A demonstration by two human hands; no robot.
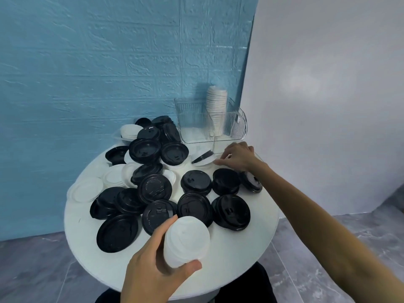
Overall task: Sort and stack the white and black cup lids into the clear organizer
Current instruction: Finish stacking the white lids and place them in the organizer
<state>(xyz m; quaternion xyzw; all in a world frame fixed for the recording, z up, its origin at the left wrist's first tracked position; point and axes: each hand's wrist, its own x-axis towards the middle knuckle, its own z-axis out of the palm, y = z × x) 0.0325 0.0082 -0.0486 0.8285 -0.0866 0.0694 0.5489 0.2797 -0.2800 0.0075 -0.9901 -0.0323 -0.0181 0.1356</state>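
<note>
The left hand (150, 267) has its grip curled tight around a stack of white lids (185, 239). The right hand (238, 157) pinches a white lid (202, 159) just below the clear organizer (213, 121).

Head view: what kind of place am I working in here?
Probably a staged indoor corner, not a real café: a small round white table against a blue textured wall panel, grey tile floor, only lids and a clear organizer.

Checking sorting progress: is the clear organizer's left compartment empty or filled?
Seemingly empty. Through the clear organizer walls the left compartment shows no lids, while a tall stack of white lids stands in the right one.
</note>
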